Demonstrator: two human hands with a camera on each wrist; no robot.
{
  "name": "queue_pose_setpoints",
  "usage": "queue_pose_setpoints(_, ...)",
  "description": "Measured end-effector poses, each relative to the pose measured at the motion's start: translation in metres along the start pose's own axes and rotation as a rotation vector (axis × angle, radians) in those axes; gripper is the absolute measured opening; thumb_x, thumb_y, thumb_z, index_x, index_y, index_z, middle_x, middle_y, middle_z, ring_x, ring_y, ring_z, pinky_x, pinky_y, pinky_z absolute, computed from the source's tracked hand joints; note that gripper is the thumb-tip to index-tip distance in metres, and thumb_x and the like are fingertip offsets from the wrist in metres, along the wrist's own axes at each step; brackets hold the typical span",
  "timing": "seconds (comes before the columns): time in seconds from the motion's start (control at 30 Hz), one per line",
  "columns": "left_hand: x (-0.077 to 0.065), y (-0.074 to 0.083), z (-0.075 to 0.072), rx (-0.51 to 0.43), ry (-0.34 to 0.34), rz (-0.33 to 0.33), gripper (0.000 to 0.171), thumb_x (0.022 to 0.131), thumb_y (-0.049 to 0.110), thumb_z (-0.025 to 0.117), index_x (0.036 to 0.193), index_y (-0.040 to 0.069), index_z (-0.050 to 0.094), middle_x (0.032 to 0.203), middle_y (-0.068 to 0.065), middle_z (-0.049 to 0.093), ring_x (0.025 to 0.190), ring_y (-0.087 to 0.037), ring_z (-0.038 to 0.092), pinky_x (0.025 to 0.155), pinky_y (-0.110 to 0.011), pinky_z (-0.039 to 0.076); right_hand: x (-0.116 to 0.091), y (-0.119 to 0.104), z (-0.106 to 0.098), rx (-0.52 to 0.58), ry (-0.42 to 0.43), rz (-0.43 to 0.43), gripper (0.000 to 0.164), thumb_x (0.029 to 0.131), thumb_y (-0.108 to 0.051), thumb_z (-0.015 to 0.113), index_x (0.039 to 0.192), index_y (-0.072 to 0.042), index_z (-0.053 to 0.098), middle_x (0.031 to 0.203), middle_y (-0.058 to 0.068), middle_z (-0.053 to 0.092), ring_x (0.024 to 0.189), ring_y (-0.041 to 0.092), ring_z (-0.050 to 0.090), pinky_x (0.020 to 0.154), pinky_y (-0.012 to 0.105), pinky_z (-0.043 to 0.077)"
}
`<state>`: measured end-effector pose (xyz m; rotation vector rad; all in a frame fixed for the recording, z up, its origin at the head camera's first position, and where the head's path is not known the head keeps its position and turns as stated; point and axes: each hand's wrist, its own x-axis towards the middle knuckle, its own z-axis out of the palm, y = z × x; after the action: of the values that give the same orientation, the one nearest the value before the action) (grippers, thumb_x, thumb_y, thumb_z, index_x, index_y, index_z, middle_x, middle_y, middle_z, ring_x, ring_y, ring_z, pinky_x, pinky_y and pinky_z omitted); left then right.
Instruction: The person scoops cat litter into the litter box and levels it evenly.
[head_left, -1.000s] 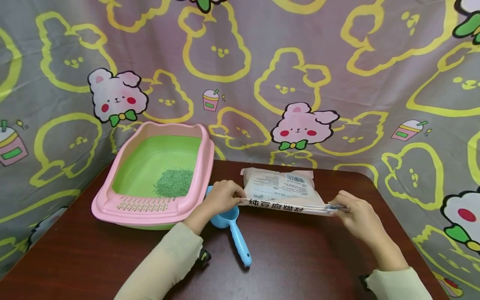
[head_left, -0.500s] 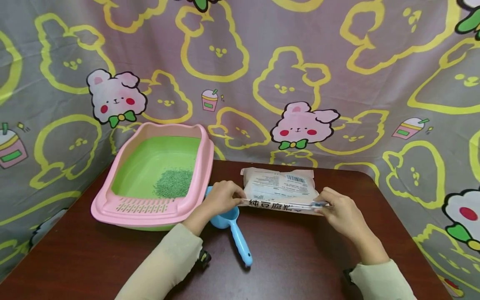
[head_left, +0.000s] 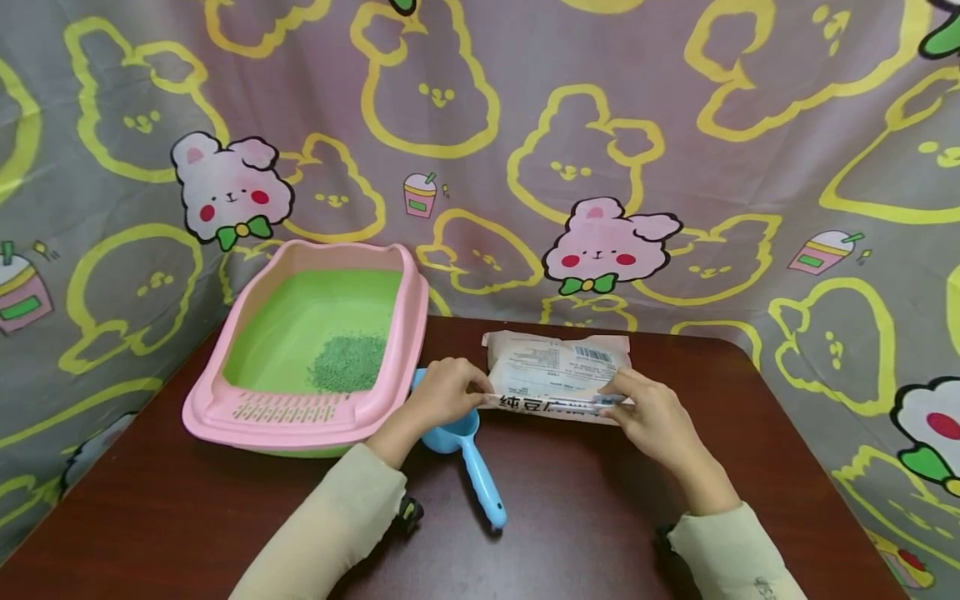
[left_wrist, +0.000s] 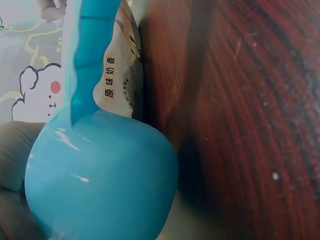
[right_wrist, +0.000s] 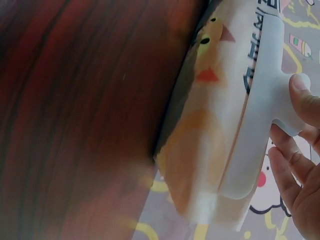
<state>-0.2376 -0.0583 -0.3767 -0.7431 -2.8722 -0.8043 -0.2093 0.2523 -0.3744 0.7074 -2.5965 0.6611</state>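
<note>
A plastic bag of cat litter point(head_left: 555, 358), with printed text and a barcode, lies on the table at centre right. My left hand point(head_left: 448, 390) pinches the left end of its folded front edge. At the right part of that edge, my right hand point(head_left: 651, 417) holds a white bag sealing clip point(right_wrist: 260, 100) by its rounded knob, between thumb and fingers. The clip lies along the bag's edge. Under my left forearm and hand rests a light blue scoop point(head_left: 480, 479), partly hidden; its bowl point(left_wrist: 105, 170) fills much of the left wrist view.
A pink-rimmed green litter box point(head_left: 300, 429) stands at the left, with green litter granules point(head_left: 345, 362) in its right part. The dark brown table point(head_left: 570, 533) runs back to a patterned curtain point(head_left: 465, 92).
My right hand has moved left along the bag's edge with the clip, toward my left hand. The left hand stays at the bag's left end. Scoop and litter box have not moved.
</note>
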Motion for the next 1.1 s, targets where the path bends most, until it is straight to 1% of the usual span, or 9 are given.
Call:
queue_pose_setpoints(0.23,0.001,0.001,-0.001,0.019,-0.005,0.009,0.009,0.088,0.015,0.074,0.092,0.019,0.081,0.091,0.004,0.077,0.08,-0.015,0.066,0.074,-0.037,0.048,0.006,-0.008,0.006,0.006,-0.045,0.037,0.022,0.075,-0.002,0.083,0.088,-0.013,0.07,0.086,-0.001,0.067,0.08,0.017,0.068,0.065,0.034,0.052)
queue_pose_setpoints(0.37,0.0,0.002,0.0,0.02,-0.007,0.016,0.008,0.088,0.016,0.075,0.092,0.018,0.081,0.091,0.003,0.077,0.079,-0.016,0.066,0.072,-0.036,0.048,0.006,-0.011,0.009,0.004,-0.067,0.033,0.021,0.075,-0.003,0.083,0.088,-0.012,0.07,0.085,-0.001,0.065,0.078,0.017,0.067,0.065,0.033,0.052)
queue_pose_setpoints(0.6,-0.002,0.003,0.0,0.023,-0.014,0.03,0.007,0.088,0.017,0.075,0.092,0.019,0.081,0.091,0.003,0.077,0.079,-0.015,0.067,0.071,-0.035,0.048,0.006,-0.012,0.012,0.013,-0.111,0.064,0.02,0.078,-0.007,0.082,0.091,-0.013,0.067,0.088,-0.001,0.063,0.081,0.018,0.066,0.067,0.035,0.051)
queue_pose_setpoints(0.73,-0.004,0.005,0.0,0.016,-0.046,0.045,0.009,0.089,0.013,0.074,0.094,0.015,0.081,0.091,0.001,0.077,0.081,-0.017,0.068,0.073,-0.035,0.052,0.004,-0.011,0.012,0.01,-0.14,0.075,0.02,0.081,-0.009,0.081,0.093,-0.014,0.066,0.092,-0.002,0.062,0.081,0.016,0.065,0.067,0.033,0.051)
queue_pose_setpoints(0.83,-0.005,0.006,-0.001,-0.001,-0.079,0.049,0.011,0.09,0.008,0.072,0.096,0.012,0.08,0.093,-0.002,0.077,0.084,-0.017,0.07,0.073,-0.033,0.054,0.002,-0.011,0.012,0.008,-0.145,0.064,0.021,0.081,-0.011,0.081,0.095,-0.015,0.066,0.094,-0.003,0.062,0.083,0.015,0.064,0.069,0.033,0.052)
queue_pose_setpoints(0.93,-0.007,0.007,-0.003,-0.015,-0.098,0.047,0.012,0.09,0.005,0.07,0.097,0.01,0.079,0.092,-0.003,0.076,0.086,-0.018,0.07,0.074,-0.032,0.055,-0.002,-0.011,0.01,-0.006,-0.158,0.053,0.022,0.081,-0.014,0.082,0.098,-0.017,0.067,0.096,-0.006,0.062,0.086,0.012,0.061,0.072,0.032,0.052)
queue_pose_setpoints(1.0,-0.008,0.008,-0.005,-0.014,-0.101,0.06,0.012,0.09,0.005,0.069,0.097,0.009,0.078,0.092,-0.003,0.076,0.087,-0.017,0.07,0.075,-0.032,0.055,-0.004,-0.012,0.008,-0.019,-0.18,0.047,0.025,0.08,-0.017,0.082,0.1,-0.018,0.067,0.098,-0.006,0.063,0.087,0.011,0.059,0.074,0.033,0.052)
queue_pose_setpoints(1.1,-0.014,0.008,-0.011,0.021,-0.083,0.104,0.012,0.091,0.009,0.069,0.1,0.009,0.078,0.095,-0.003,0.076,0.091,-0.019,0.07,0.08,-0.034,0.055,-0.009,-0.011,0.003,-0.047,-0.226,0.042,0.03,0.08,-0.022,0.083,0.106,-0.018,0.068,0.104,-0.004,0.066,0.091,0.012,0.06,0.078,0.036,0.053)
